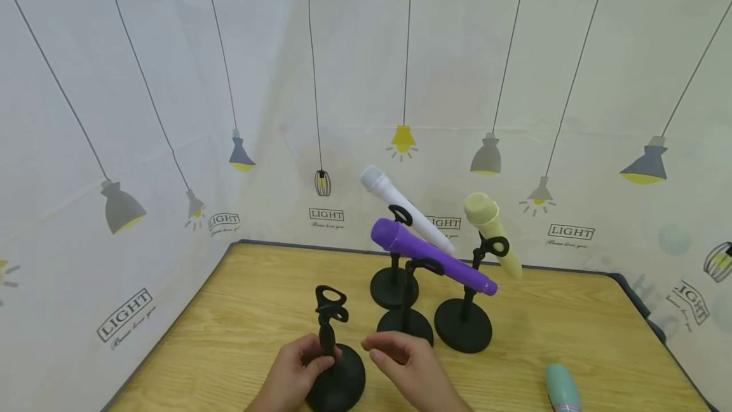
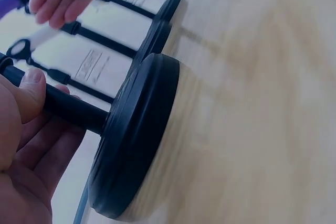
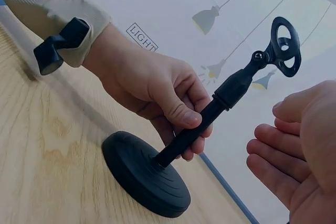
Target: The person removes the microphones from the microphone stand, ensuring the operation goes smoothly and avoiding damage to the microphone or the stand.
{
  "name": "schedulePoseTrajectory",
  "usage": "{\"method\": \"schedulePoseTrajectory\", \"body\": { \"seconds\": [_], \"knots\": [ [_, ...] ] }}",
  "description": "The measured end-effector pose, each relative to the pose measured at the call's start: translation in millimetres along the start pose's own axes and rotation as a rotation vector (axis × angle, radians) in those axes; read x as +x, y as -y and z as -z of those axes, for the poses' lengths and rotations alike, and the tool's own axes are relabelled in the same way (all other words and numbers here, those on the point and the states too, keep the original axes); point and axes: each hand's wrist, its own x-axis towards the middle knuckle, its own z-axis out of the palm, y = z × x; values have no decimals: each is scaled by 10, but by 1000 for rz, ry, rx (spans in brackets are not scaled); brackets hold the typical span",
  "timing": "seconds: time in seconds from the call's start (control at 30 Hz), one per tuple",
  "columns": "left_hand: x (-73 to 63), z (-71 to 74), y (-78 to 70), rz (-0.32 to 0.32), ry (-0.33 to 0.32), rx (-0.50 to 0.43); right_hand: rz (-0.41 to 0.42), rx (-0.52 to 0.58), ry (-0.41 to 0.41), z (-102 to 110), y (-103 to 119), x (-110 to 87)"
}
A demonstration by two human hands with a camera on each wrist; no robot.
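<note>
My left hand (image 1: 291, 370) grips the black pole of a small microphone stand (image 1: 343, 383), thumb on one side and fingers round the other. This stand has a round base close over the table and a ring-shaped clip (image 3: 285, 45) at the top that holds no microphone. Just to the right, my right hand (image 1: 412, 364) is held with fingers loosely bent and nothing in them, apart from the pole. Beyond it, a purple microphone (image 1: 429, 253) lies tilted in the clip of another black stand.
Behind are a white microphone (image 1: 403, 202) and a pale yellow microphone (image 1: 485, 218), each in its own black stand. A mint-green cylindrical object (image 1: 562, 386) lies at the front right of the wooden table (image 1: 229, 316). Lamp-printed cloth walls (image 1: 274, 113) surround the table.
</note>
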Motion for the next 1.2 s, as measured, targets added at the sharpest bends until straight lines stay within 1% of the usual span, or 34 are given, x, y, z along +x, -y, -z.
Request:
{"method": "schedulePoseTrajectory", "body": {
  "seconds": [0.1, 0.23, 0.4, 0.5, 0.63, 0.8, 0.93, 1.03, 1.2],
  "knots": [
    [62, 72, 18, 16, -55, 8, 33, -29, 2, -23, 34, 65],
    [151, 149, 43, 29, -133, 0, 77, -42, -22, -54, 80, 158],
    [278, 244, 79, 27, -229, 31, 126, -44, -51, -100, 143, 287],
    [348, 301, 94, 16, -274, 54, 148, -61, -55, -131, 175, 363],
    [434, 366, 112, -2, -314, 73, 162, -83, -72, -147, 203, 449],
    [530, 470, 157, -13, -356, 114, 157, -57, -94, -162, 211, 522],
    [594, 587, 201, -20, -401, 153, 152, -35, -87, -221, 226, 569],
    [646, 672, 233, -24, -427, 158, 156, -20, -81, -280, 246, 601],
    [718, 748, 278, -37, -463, 178, 143, -9, -73, -350, 269, 626]
  ]
}}
